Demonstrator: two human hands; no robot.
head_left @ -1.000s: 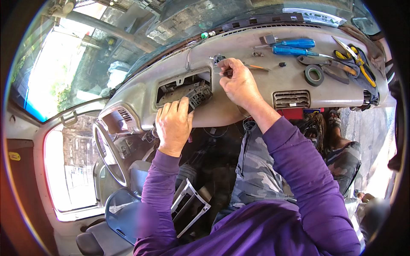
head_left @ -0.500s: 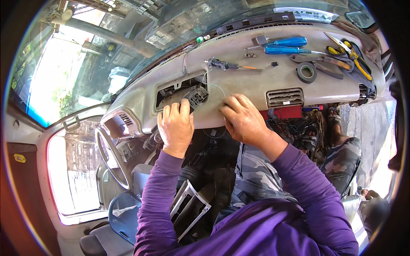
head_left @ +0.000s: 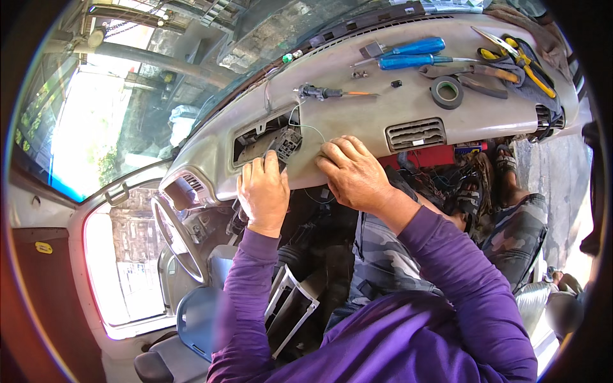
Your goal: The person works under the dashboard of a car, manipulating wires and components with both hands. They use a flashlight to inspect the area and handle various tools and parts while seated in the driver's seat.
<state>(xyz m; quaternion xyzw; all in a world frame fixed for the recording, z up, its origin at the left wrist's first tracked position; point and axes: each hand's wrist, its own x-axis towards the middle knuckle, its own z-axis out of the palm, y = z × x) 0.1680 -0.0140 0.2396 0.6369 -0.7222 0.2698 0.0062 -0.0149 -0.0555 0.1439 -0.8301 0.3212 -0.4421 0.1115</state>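
Note:
My left hand (head_left: 264, 198) is closed at the front edge of the dashboard opening (head_left: 246, 156), gripping a grey and black electrical unit (head_left: 285, 145) with a slotted face. The unit tilts within that opening. To its right, my right hand (head_left: 354, 171) has its fingers drawn together over the dashboard's edge, at the end of a thin pale green wire (head_left: 311, 127). That wire curves up towards a dark tool with an orange shaft (head_left: 324, 93) lying on the dashboard (head_left: 348, 118). My fingertips and the wire's end are hidden.
On the dashboard's right lie blue screwdrivers (head_left: 406, 61), black tape (head_left: 446, 92), pliers with orange-brown handles (head_left: 491, 72) and yellow-handled pliers (head_left: 530, 67) on a cloth. An air vent (head_left: 416, 134) sits nearby. A steering wheel (head_left: 177, 239) stands left, a pale frame (head_left: 294, 306) below.
The view has shifted a little, so the dashboard and tools appear further left and higher. Both hands keep their places at the unit and the wire.

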